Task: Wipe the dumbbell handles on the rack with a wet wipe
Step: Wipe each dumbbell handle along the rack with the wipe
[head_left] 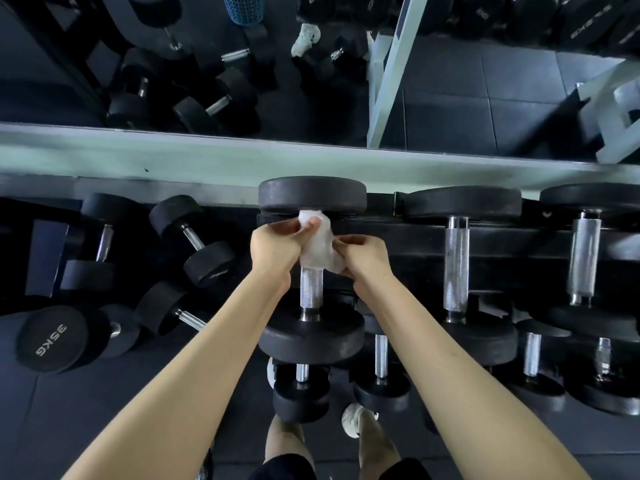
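on the rack (398, 233), both hands pinch a crumpled white wet wipe (317, 249) around a knurled handle (311, 289).

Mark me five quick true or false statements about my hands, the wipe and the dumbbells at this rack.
1. Both the left hand and the right hand grip the white wet wipe. True.
2. The wipe covers the whole knurled steel handle of the black round-headed dumbbell. False: it wraps only the far part, and the near part is bare.
3. The right hand rests on the neighbouring dumbbell's steel handle. False: nothing touches that handle.
4. The black dumbbell on the floor at the left reads 35KG. True.
5. The wipe lies dropped on the floor. False: it is held around the handle.
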The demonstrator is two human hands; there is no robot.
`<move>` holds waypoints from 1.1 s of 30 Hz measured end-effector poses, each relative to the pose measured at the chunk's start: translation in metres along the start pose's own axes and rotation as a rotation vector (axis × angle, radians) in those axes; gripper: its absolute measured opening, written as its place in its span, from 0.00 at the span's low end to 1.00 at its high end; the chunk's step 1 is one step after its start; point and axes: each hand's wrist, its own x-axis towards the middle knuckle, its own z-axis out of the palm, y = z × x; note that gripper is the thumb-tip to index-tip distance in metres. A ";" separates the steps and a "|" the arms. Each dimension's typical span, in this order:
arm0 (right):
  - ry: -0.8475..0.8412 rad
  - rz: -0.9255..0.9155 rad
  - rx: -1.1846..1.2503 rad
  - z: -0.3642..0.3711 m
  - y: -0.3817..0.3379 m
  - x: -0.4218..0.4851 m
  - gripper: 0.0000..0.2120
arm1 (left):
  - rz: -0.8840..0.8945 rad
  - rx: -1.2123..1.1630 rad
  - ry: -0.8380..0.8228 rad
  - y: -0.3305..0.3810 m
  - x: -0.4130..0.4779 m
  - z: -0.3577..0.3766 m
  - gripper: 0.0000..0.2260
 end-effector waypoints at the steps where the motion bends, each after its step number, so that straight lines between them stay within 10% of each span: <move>1: -0.016 -0.001 -0.044 -0.003 0.005 -0.002 0.06 | 0.004 0.015 -0.018 -0.003 -0.002 -0.002 0.14; 13: -0.143 -0.064 -0.278 -0.035 0.012 -0.035 0.03 | 0.176 0.653 -0.177 -0.019 -0.031 -0.037 0.18; 20: -0.214 -0.066 -0.055 -0.073 -0.003 -0.074 0.01 | 0.402 0.616 -0.215 0.014 -0.065 -0.033 0.06; 24: -0.172 -0.216 -0.006 -0.105 -0.001 -0.092 0.16 | 0.442 0.693 -0.290 0.017 -0.084 -0.001 0.07; 33: 0.041 -0.613 -0.452 -0.219 0.005 -0.064 0.12 | 0.303 0.514 -0.443 -0.003 -0.131 0.123 0.06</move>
